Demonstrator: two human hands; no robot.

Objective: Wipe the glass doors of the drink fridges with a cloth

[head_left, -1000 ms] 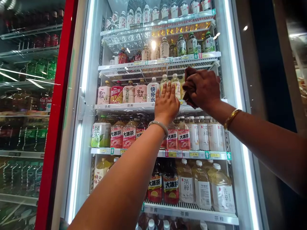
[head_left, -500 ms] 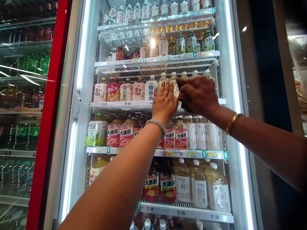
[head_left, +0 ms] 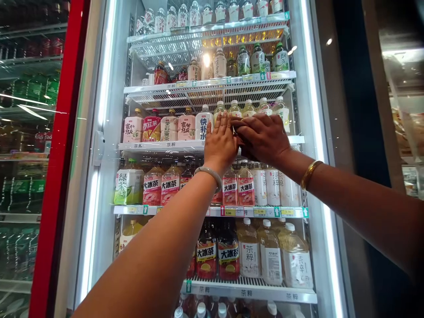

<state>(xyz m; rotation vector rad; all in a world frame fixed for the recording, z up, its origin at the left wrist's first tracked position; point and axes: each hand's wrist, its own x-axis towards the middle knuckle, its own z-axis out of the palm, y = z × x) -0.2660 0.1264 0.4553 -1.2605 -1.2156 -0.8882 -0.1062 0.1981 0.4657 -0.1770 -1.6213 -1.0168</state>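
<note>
My left hand, with a pale bangle on its wrist, lies flat with fingers stretched upward. It is in front of the middle shelf of a lit drinks cooler. Against its right side sits my right hand, fingers bent and pressed together; whatever may be in them is hidden. A gold bangle rings that wrist. Behind the hands stand bottles with pale yellow caps, one of them a yellow-capped bottle. Left of them is a white bottle with blue lettering. Light spots reflect across the cooler front.
Pink-labelled tea bottles fill the shelf below, with dark tea bottles and large clear-sided bottles lower down. A red-framed cooler stands at the left. Bright light strips edge the cooler.
My right hand has lowered slightly and moved left against my left hand, its fingers now over the left hand's edge. The whole view has shifted a little, so the shelves sit farther left.
</note>
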